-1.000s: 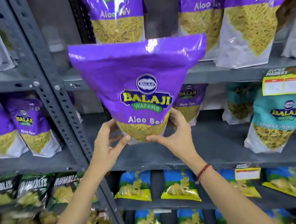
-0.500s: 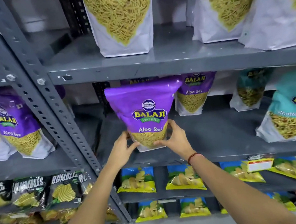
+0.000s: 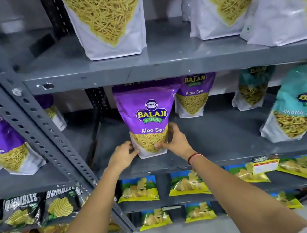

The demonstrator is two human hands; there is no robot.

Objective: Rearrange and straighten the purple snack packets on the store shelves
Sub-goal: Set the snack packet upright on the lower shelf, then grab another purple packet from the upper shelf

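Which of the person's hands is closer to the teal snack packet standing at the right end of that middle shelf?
The right hand. It grips the right side of the purple Aloo Sev packet, facing the teal packet across bare shelf. The left hand holds the purple packet's far, left side.

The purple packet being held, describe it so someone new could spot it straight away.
On the grey middle shelf, just right of the slanted upright post, stands a purple Aloo Sev packet. Unlike the other purple packet behind it to the right, it sits forward with the left hand and right hand gripping its base.
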